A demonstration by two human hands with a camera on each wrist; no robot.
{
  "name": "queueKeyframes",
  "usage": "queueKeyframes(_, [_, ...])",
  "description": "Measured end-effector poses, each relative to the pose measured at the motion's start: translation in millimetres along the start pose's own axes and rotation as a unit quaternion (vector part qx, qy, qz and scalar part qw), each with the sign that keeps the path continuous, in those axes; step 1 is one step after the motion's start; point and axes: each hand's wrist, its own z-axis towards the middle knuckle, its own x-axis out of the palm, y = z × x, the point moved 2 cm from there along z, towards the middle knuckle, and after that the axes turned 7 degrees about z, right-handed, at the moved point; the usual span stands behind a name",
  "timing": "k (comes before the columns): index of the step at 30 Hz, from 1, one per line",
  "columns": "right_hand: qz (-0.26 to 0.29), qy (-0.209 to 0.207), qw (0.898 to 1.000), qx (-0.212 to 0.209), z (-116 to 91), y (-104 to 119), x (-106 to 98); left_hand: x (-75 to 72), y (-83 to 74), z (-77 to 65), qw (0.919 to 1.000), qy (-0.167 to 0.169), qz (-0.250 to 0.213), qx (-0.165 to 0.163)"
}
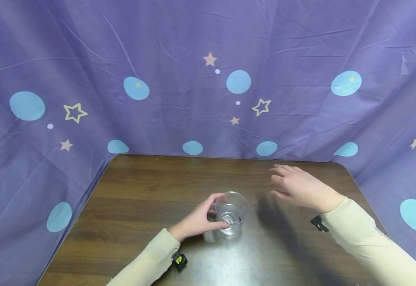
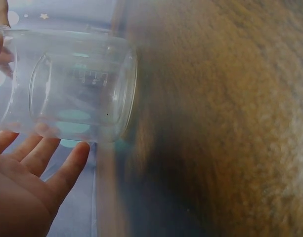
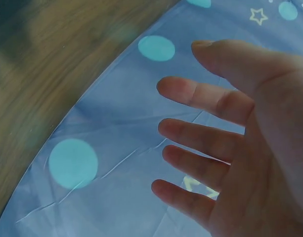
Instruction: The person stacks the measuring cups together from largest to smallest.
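Near the middle of the table, my left hand point(image 1: 202, 217) holds a clear glass beaker point(image 1: 232, 210), thumb on its near side and fingers round the far side. In the left wrist view the beaker point(image 2: 87, 94) shows a small printed scale on its wall, and a smaller rounded outline appears inside it. Its base is close to the table top. My right hand point(image 1: 297, 186) is held above the table, to the right of the beaker and apart from it. In the right wrist view, that hand point(image 3: 255, 148) has its fingers spread, with nothing between them.
The brown wood-grain table point(image 1: 140, 206) has rounded far corners. A purple curtain point(image 1: 179, 71) with stars and blue dots hangs behind it and at both sides. A dark shadow of the right arm falls across the table's right part.
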Motion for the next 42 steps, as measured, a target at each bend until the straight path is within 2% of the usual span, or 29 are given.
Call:
queueKeyframes(9, [0.008, -0.022, 1.000, 0.007, -21, -18, 0, 0.4, -0.3, -0.5, 1.0000, -0.003, 0.000, 0.005])
queueKeyframes(17, [0.003, -0.007, 0.999, 0.039, -38, -32, 2, 0.2, -1.0, -0.5, 1.0000, -0.005, 0.000, 0.002])
queueKeyframes(23, [0.000, -0.013, 0.999, 0.042, -51, -42, 4, 0.0, -1.5, 0.1, 1.0000, -0.002, 0.002, -0.001])
queueKeyframes(30, [0.018, 0.027, 0.997, 0.072, -62, -53, 7, -0.6, -0.4, -1.6, 1.0000, 0.000, -0.001, -0.004])
queueKeyframes(35, [0.032, 0.043, 0.994, 0.096, -69, -65, 13, -1.3, -1.0, -2.2, 1.0000, -0.003, 0.000, 0.002])
queueKeyframes(42, [0.041, 0.056, 0.991, 0.113, -78, -76, 23, -0.3, 0.4, -1.1, 1.0000, 0.001, -0.002, -0.007])
